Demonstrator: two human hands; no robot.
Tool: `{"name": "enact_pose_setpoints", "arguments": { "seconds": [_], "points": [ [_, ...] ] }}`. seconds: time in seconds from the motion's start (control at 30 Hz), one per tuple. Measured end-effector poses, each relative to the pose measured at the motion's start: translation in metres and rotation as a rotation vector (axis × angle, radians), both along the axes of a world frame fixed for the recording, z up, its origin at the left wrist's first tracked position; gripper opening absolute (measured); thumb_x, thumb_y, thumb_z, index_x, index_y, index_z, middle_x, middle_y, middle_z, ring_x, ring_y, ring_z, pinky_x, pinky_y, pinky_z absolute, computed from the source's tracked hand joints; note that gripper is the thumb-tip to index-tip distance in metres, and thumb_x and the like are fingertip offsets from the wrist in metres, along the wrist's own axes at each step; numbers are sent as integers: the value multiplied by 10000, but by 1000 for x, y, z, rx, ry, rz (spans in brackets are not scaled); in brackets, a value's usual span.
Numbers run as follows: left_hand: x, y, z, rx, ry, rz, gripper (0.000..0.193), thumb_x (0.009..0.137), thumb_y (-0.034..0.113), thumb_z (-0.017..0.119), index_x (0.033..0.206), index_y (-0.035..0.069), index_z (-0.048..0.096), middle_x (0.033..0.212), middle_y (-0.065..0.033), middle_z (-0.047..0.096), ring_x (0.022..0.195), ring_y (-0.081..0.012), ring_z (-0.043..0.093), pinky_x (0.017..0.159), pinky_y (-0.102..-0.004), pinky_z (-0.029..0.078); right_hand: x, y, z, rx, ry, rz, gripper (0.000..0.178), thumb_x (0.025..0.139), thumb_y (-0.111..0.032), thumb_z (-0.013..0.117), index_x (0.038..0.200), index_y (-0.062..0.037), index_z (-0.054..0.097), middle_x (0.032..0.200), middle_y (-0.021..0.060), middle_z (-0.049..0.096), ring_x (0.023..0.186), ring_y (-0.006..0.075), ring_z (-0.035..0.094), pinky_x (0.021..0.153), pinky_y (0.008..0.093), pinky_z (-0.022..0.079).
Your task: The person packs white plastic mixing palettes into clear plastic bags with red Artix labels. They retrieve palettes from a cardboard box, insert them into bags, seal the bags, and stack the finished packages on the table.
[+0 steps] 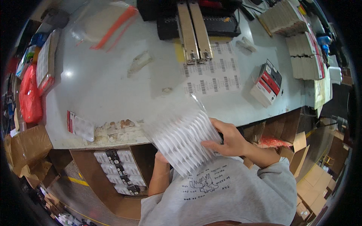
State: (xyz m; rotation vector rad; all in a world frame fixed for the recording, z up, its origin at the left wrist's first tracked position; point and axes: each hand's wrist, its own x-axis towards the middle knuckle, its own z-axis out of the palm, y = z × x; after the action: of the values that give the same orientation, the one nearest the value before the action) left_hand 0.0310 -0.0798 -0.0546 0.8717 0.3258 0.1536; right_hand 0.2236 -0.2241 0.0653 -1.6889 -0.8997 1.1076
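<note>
Over the front edge of the table I hold a stack of clear plastic blister shells (184, 143), its rows of ridges slanting across in front of my shirt. My right hand (228, 140) is closed on the right side of the stack, thumb over the top. At its lower left side is my left hand (161, 157), closed against it, with most of the fingers hidden behind the plastic. Left of the stack, near the table edge, lies a single blister pack (81, 126) with a red strip.
A machine with two metal bars (194, 34) stands at the back above a sheet of barcode labels (215, 77). To the right are a red, black and white card pile (267, 84) and stacked cards (305, 49). A red plastic bag (31, 94) hangs left; an open carton (92, 169) sits below.
</note>
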Motion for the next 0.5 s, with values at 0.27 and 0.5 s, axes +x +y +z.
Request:
{"name": "enact_pose_setpoints", "arguments": {
  "seconds": [0.27,0.5],
  "points": [
    [16,-11,13,163,-136,-128,947,622,239,766,1388,-18,273,1394,-138,374,1296,-250,348,1081,-389,239,-31,-18,-12,-203,-137,-292,680,695,-155,701,1246,59,363,1105,233,536,1001,342,560,864,372,445],
    [19,-42,68,58,-48,109,1073,455,169,818,1353,-86,287,1340,-187,420,1241,-255,412,1040,-374,292,-56,-26,-29,85,-744,-576,704,659,-86,730,1253,18,367,1109,233,529,963,380,555,839,404,452]
  ]
}}
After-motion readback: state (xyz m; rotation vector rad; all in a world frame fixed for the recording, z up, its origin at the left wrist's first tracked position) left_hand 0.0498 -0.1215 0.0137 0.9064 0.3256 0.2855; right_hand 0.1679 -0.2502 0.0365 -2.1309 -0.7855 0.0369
